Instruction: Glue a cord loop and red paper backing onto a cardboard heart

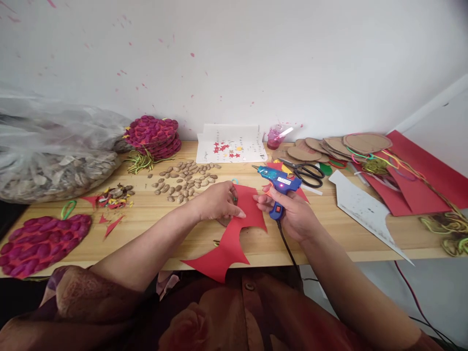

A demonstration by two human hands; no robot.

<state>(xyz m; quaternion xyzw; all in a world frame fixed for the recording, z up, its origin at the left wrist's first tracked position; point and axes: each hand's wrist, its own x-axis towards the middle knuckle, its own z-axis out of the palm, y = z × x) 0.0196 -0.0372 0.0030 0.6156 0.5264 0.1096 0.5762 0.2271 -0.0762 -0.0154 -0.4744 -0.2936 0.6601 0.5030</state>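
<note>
My left hand (219, 201) pinches a cut piece of red paper (234, 239), its thumb lying on the face. The paper has curved cut-outs, and its lower end hangs past the table's front edge. A bit of green loop shows behind my left fingertips; what lies under that hand is mostly hidden. Wrapped round the handle of a blue glue gun (281, 182) is my right hand (294, 214). The gun's nozzle points left, above the table, and a light glows on its side. My right fingertips are close to the paper's right edge; whether they touch it I cannot tell.
Loose peanut-like shells (186, 180) lie behind my left hand. Black scissors (309, 174), cardboard ovals (367, 143) and red sheets (431, 180) are to the right. On the left are a purple-studded piece (46, 241), a stack of similar ones (153, 136) and a plastic bag (54, 161).
</note>
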